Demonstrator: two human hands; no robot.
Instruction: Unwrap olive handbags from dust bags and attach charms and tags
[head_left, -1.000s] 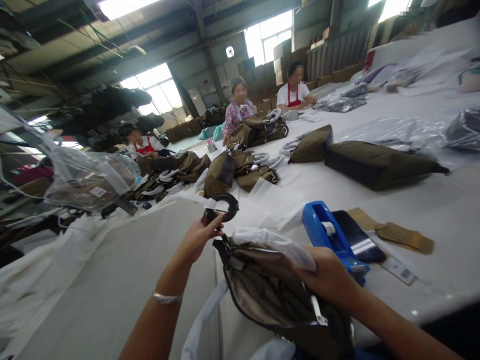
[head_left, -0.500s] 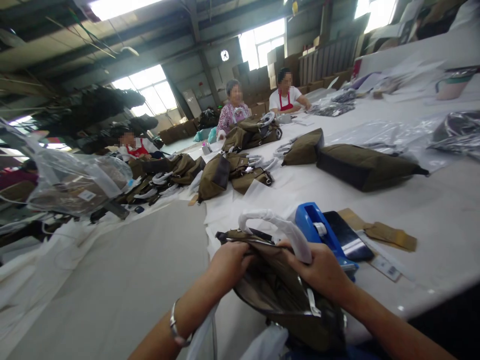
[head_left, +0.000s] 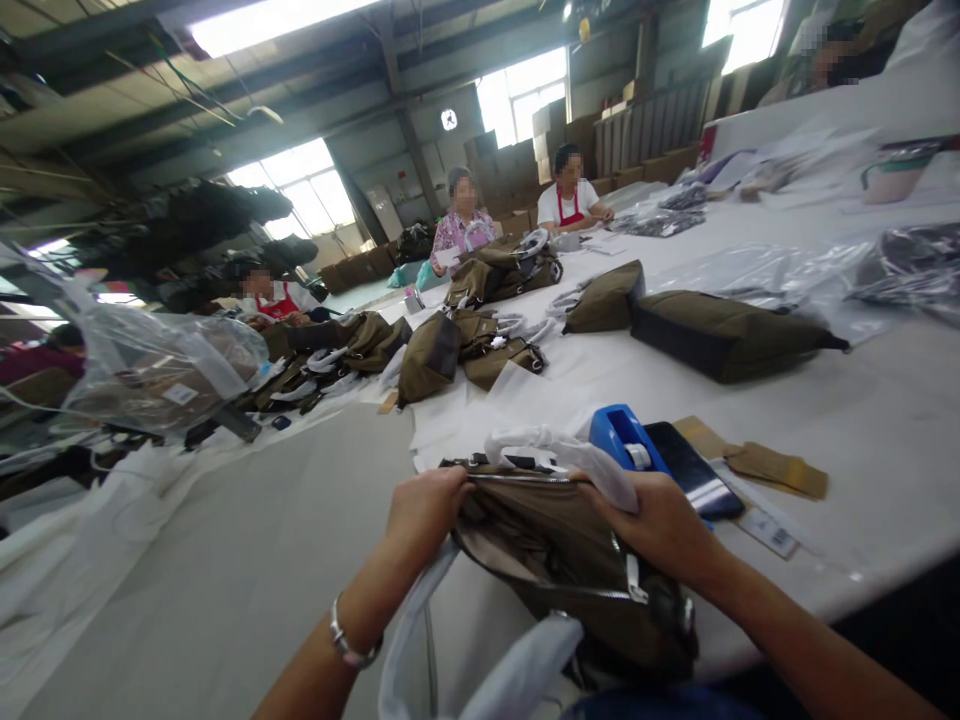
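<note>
An olive-brown bag (head_left: 600, 620) lies unzipped in front of me, its pale brown lining showing and its handles wrapped in white. My left hand (head_left: 429, 505) pinches the left end of the zippered top edge. On the right, my right hand (head_left: 651, 515) grips the same edge, with the wrapped handle (head_left: 592, 462) passing beside its fingers. A silver zipper pull (head_left: 634, 578) hangs on the near edge of the opening. Just beyond my right hand are a blue tape dispenser (head_left: 624, 436) and a dark phone (head_left: 694, 470).
More olive bags (head_left: 720, 335) lie across the white table (head_left: 885, 420). Brown paper tags (head_left: 776, 470) rest right of the phone. Clear plastic bags (head_left: 915, 265) are at the right. Several people sit around the far side.
My left hand has shifted left to the corner of the bag's top edge. The edge is now stretched straighter between my hands, and the opening shows wider.
</note>
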